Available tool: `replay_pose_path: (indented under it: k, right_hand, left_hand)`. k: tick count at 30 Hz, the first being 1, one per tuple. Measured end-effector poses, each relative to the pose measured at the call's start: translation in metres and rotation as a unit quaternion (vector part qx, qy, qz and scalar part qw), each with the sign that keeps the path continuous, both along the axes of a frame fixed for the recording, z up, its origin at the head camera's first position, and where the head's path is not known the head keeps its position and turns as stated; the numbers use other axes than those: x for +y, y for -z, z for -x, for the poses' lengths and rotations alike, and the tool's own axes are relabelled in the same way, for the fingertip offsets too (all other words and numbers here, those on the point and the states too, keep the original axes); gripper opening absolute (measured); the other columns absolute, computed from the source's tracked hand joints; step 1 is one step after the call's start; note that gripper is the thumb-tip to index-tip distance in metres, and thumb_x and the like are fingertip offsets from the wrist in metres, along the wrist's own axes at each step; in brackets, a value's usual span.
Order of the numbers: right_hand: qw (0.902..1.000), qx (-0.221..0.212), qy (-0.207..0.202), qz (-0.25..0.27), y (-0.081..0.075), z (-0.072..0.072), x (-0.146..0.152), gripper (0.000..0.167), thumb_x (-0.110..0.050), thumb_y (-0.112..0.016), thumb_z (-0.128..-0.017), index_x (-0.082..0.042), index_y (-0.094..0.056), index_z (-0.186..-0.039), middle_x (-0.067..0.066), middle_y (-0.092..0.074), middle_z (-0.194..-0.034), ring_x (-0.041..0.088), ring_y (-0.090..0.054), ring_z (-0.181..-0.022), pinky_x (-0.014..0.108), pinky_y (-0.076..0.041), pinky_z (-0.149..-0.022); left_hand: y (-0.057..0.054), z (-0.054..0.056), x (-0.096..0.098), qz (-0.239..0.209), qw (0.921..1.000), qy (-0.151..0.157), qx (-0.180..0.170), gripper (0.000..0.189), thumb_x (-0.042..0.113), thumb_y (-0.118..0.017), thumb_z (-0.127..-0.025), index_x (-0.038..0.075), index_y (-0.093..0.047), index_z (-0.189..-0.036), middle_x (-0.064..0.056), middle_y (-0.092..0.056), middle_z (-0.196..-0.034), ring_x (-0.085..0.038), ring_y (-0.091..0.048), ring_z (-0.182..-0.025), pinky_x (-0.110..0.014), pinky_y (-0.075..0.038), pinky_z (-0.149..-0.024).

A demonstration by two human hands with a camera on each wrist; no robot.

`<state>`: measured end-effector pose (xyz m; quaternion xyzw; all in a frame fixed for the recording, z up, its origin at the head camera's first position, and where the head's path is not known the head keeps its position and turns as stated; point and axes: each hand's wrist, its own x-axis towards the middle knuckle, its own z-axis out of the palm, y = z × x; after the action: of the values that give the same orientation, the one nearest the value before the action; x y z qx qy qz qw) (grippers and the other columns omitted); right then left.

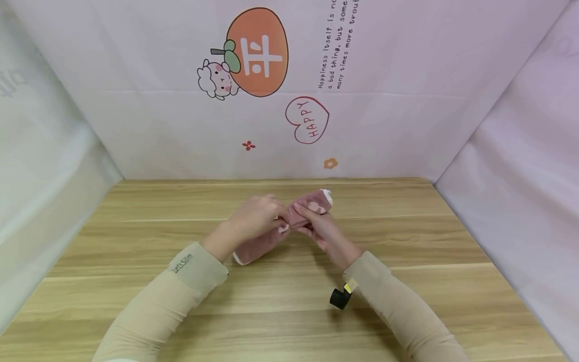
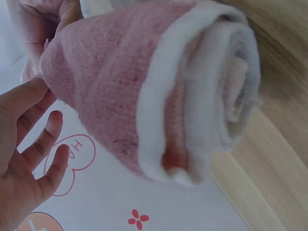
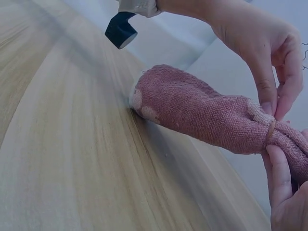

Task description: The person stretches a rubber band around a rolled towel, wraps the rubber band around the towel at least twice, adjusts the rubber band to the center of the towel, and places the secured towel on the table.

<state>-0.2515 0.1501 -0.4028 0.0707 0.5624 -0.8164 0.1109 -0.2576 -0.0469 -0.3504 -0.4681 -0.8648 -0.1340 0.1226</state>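
A rolled pink towel [image 1: 262, 245] with white edges is held above the wooden table, cinched at its middle. A thin brownish band [image 3: 272, 131] circles that narrow waist in the right wrist view. My left hand [image 1: 255, 216] pinches the cloth beside the band between thumb and finger; its other fingers are spread in the left wrist view. My right hand [image 1: 323, 229] grips the far half, thumb on top near a pale printed patch [image 1: 315, 206]. The near end shows its coiled white layers in the left wrist view. Part of the waist is hidden behind the fingers.
Beneath both hands lies the wood-grain table [image 1: 271, 322]. A white printed cloth [image 1: 389, 100] hangs behind it, with more white cloth at both sides. A small black camera-like piece [image 1: 339, 298] sits by the right cuff.
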Motion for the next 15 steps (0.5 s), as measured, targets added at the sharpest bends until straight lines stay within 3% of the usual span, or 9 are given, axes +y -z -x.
replay_pose_path:
  k: [4, 9, 15]
  right_hand:
    - [1.0000, -0.006, -0.001, 0.000, 0.0014, -0.0006, -0.0003, 0.014, -0.012, -0.064, -0.102, -0.011, -0.071, -0.090, 0.003, -0.072, -0.080, 0.011, -0.069, -0.067, 0.020, -0.057, -0.062]
    - [0.9998, 0.004, -0.014, -0.010, 0.0029, 0.0001, -0.0007, 0.019, -0.012, -0.064, -0.102, -0.014, -0.074, -0.085, 0.002, -0.073, -0.076, 0.011, -0.069, -0.063, 0.021, -0.057, -0.061]
    - [0.9997, 0.001, -0.006, -0.023, 0.0039, 0.0040, 0.0007, 0.007, -0.011, -0.066, -0.101, -0.010, -0.071, -0.096, 0.004, -0.073, -0.079, 0.013, -0.070, -0.066, 0.023, -0.058, -0.063]
  left_hand:
    - [-0.0024, -0.0008, 0.0021, 0.026, 0.9995, -0.004, -0.016, 0.003, 0.014, -0.079, -0.090, 0.015, -0.079, -0.093, 0.004, -0.073, -0.094, -0.016, -0.066, -0.087, -0.032, -0.055, -0.079]
    - [-0.0011, -0.0009, 0.0005, 0.063, 0.9972, -0.003, -0.040, 0.008, 0.013, -0.075, -0.095, 0.015, -0.070, -0.089, 0.004, -0.064, -0.090, -0.013, -0.059, -0.079, -0.029, -0.051, -0.071]
    - [0.0041, -0.0018, -0.0059, 0.082, 0.9957, 0.011, -0.041, 0.008, 0.013, -0.070, -0.099, 0.015, -0.066, -0.092, 0.004, -0.060, -0.092, -0.014, -0.057, -0.083, -0.031, -0.050, -0.075]
